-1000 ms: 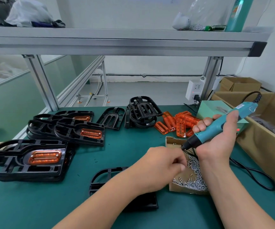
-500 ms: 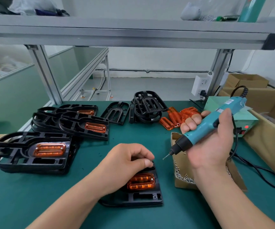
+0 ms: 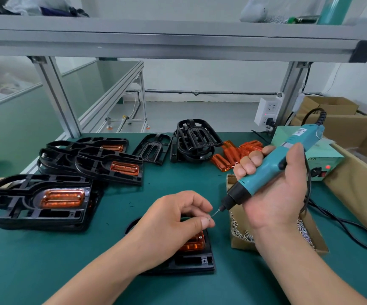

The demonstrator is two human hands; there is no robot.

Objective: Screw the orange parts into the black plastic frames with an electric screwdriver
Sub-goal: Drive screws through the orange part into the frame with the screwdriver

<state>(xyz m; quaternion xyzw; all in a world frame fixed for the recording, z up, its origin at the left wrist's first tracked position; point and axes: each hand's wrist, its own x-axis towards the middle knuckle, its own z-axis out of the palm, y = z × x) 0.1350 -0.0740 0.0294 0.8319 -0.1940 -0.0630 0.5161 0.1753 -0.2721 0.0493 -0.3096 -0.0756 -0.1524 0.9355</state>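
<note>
A black plastic frame (image 3: 191, 263) lies on the green mat in front of me, with an orange part (image 3: 194, 244) seated in it and mostly hidden under my left hand (image 3: 173, 225). That hand pinches a small screw (image 3: 208, 219) between thumb and forefinger, just above the frame. My right hand (image 3: 272, 194) grips the teal electric screwdriver (image 3: 272, 164), tilted down to the left, its bit tip (image 3: 213, 215) almost touching the screw. Loose orange parts (image 3: 235, 153) lie at the back. Frames fitted with orange parts (image 3: 61, 198) are stacked at the left.
A shallow cardboard box of screws (image 3: 242, 234) sits under my right wrist. Bare black frames (image 3: 193, 139) stand at the back centre. A green power unit (image 3: 323, 161) and large cardboard boxes (image 3: 358, 172) line the right side, with a black cable (image 3: 343, 225) looping over the mat.
My left hand has lifted off the orange part and now pinches a screw. The screwdriver has dropped and swung left, bringing its bit to the screw.
</note>
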